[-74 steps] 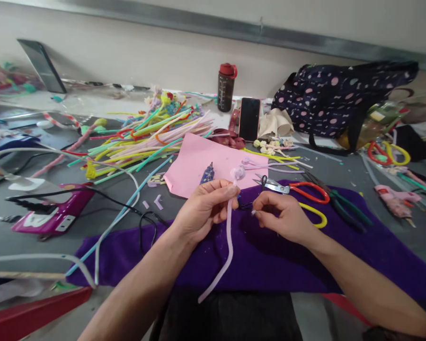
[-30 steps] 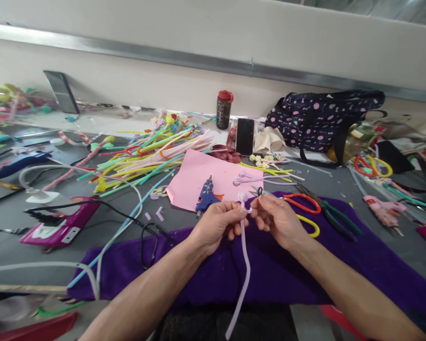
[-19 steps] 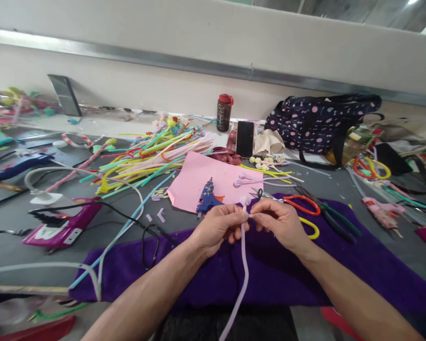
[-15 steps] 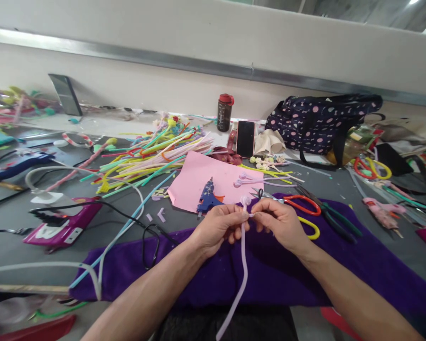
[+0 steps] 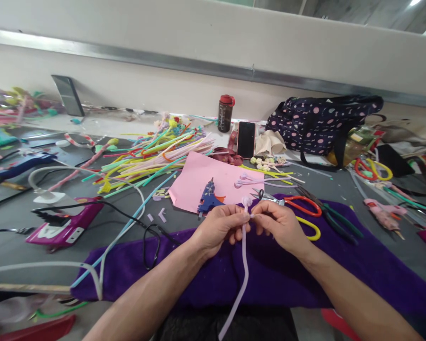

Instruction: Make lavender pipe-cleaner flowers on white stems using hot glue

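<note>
A pale lilac pipe cleaner [image 5: 244, 265] with a curled knob at its top hangs from my left hand [image 5: 223, 226], pinched between thumb and fingers just under the knob. Close beside it, my right hand [image 5: 277, 222] is closed at the fingertips on a short lilac end that sticks out sideways from the stem. Just beyond my hands a blue glue gun [image 5: 208, 198] lies on a pink sheet [image 5: 195, 177]. Several similar lilac stems with curled heads [image 5: 246, 181] rest on that sheet. Scissors with red and yellow handles [image 5: 303, 204] lie right of my right hand.
Purple cloth [image 5: 280, 279] covers the table's near edge. Green-handled pliers [image 5: 341, 222] lie right; a magenta power strip [image 5: 66, 227] with trailing cords lies left. Behind are a pile of coloured pipe cleaners [image 5: 152, 156], a bottle [image 5: 225, 113], a phone [image 5: 246, 139] and a patterned bag [image 5: 315, 123].
Both hands keep their pinch on the lilac pipe cleaner, with only tiny finger movement. The whole view has shifted very slightly.
</note>
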Demonstrator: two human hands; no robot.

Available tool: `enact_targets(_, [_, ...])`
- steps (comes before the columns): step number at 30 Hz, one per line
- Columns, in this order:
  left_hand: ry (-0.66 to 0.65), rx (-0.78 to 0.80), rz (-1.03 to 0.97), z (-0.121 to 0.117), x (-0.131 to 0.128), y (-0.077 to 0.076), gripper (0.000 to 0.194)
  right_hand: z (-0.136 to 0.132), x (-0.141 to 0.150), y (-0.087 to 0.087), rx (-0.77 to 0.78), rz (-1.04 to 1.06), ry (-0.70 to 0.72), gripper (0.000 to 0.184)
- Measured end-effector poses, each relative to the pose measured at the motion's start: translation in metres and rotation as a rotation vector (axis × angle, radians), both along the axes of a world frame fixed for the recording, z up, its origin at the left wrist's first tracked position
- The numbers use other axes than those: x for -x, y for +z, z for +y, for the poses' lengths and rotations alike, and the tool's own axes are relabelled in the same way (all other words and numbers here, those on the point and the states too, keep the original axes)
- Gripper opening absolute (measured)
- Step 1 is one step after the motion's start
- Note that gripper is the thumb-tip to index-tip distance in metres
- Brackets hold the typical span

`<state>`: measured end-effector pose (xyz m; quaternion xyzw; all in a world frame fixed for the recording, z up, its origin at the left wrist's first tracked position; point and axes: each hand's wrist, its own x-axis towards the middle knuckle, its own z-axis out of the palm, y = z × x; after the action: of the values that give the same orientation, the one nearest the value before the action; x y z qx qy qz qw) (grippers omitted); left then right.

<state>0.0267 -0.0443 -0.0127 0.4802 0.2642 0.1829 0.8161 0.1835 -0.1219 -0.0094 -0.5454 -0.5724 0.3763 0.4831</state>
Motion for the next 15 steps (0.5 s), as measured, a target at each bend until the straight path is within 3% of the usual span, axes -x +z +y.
enact_targets(9, [0.0, 0.036, 0.035, 0.001, 0.0, 0.001, 0.022, -0.002, 0.004, 0.002, -0.097, -0.132, -0.052, 0.006])
enact_targets(15, [-0.006, 0.064, 0.099, 0.002, 0.0, 0.002, 0.017, -0.003, -0.014, 0.01, -0.251, -0.282, -0.074, 0.009])
